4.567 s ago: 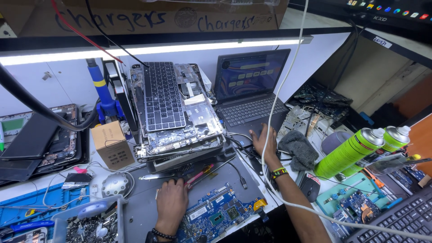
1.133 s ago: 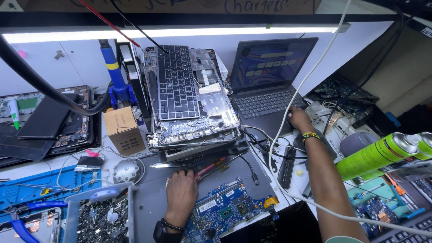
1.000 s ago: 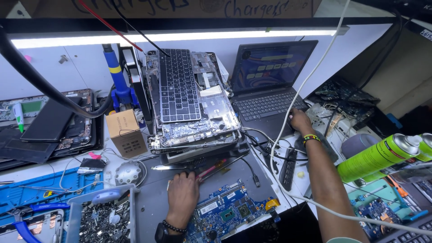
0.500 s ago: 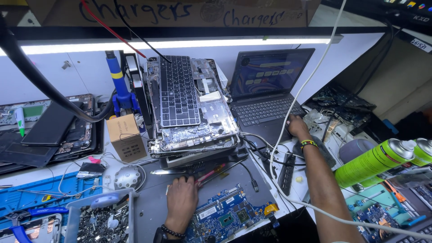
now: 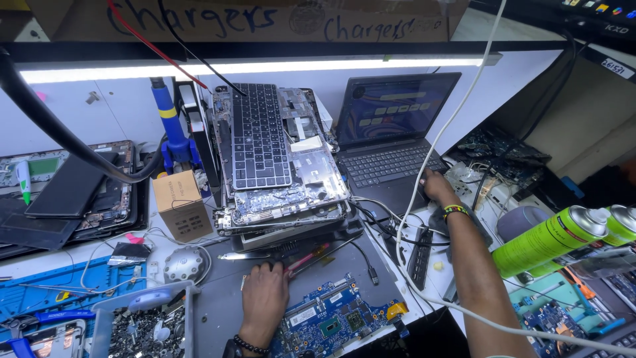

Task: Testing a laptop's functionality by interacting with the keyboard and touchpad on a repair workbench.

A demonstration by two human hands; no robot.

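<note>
Your left hand lies flat, fingers spread, on the mat beside the blue circuit board, which sits bare at the bench's front edge, holding nothing. Your right hand rests by the open laptop; its grip is hidden. The grey tray holds loose screws and small parts.

My right hand moved from the worktop in front of the open laptop out to its right front corner. My left hand slid forward off the blue circuit board, fingertips reaching the red-handled tool.
</note>
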